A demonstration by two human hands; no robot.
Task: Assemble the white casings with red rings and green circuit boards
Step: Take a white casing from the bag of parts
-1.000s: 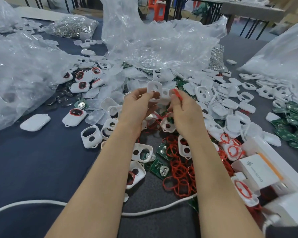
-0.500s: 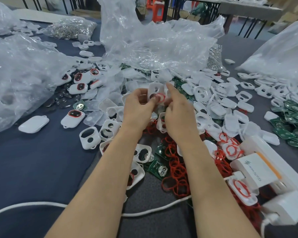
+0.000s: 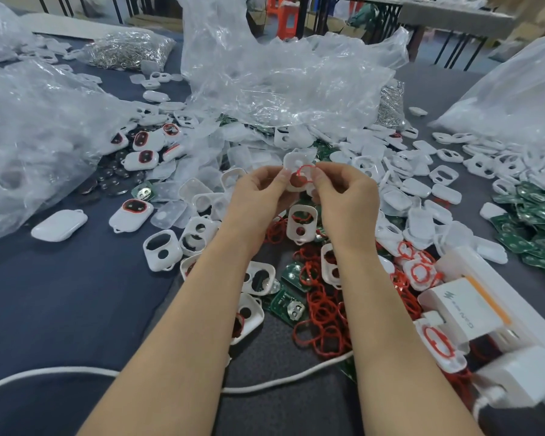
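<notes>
Both hands are up over the dark grey counter (image 3: 60,294). The left hand (image 3: 258,196) has its fingers clamped on the edge of a white plastic casing with two cut-outs (image 3: 293,159), while the right hand (image 3: 348,196) pinches a thin red rubber ring (image 3: 300,173) against the casing's face. Loose red rings (image 3: 324,313) and green circuit boards (image 3: 291,305) lie below.

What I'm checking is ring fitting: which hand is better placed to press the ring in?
Probably the right hand: its fingertips pinch the red ring over the white casing's opening, while the left hand grips the casing's side, steadying it.
</notes>
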